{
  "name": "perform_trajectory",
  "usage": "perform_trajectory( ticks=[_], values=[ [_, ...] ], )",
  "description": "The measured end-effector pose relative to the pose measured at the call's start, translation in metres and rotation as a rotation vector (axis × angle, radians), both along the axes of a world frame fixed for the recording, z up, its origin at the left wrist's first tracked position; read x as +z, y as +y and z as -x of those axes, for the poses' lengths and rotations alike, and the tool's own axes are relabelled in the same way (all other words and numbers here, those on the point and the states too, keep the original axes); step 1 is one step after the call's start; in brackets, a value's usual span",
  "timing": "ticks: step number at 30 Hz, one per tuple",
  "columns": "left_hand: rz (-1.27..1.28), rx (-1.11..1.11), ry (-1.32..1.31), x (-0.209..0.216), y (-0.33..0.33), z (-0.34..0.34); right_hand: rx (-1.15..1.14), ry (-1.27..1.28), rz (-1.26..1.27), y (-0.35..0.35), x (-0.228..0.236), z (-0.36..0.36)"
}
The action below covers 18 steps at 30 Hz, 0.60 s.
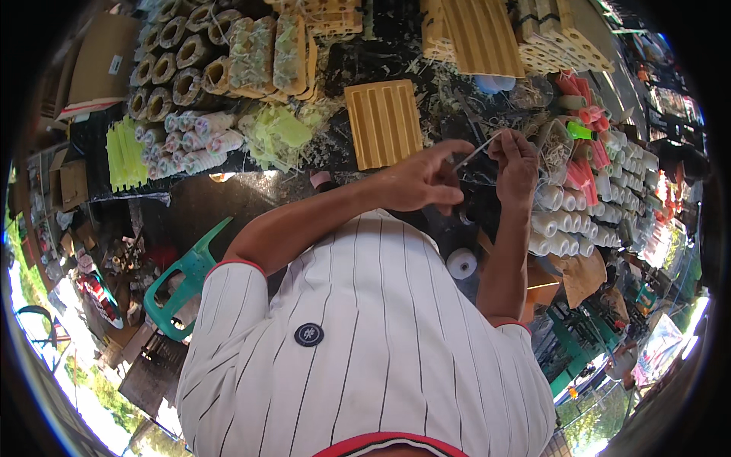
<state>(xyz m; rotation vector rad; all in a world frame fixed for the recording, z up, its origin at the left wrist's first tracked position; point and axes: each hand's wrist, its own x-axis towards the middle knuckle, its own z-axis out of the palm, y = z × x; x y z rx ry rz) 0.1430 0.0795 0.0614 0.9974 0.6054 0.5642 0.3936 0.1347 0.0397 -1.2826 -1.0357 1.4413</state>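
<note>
Fingers of the left hand [415,183] and right hand [516,164] pinch what looks like a thin white strip [474,154] over the cluttered table [213,198]; keeping it taut seems wise.

- ribbed yellow panel [384,123]: matt plastic with raised ridges
- green chair [185,281]: smooth, slightly glossy plastic
- white spool [461,263]: wound thread, matt
- striped shirt [365,343]: soft woven cloth
- cardboard box [103,57]: dull brown paperboard
</note>
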Motion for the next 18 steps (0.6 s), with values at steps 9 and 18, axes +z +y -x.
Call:
perform_trajectory(
  ticks=[9, 18],
  values=[
    [0.047, 0.389, -0.077, 0.010, 0.101, 0.097, 0.314, 0.958, 0.560, -0.053, -0.094, 0.106],
    [-0.906, -0.137, 1.240, -0.029, 0.129, 0.139, 0.234, 0.836, 0.627, -0.070, -0.083, 0.068]
  ],
)
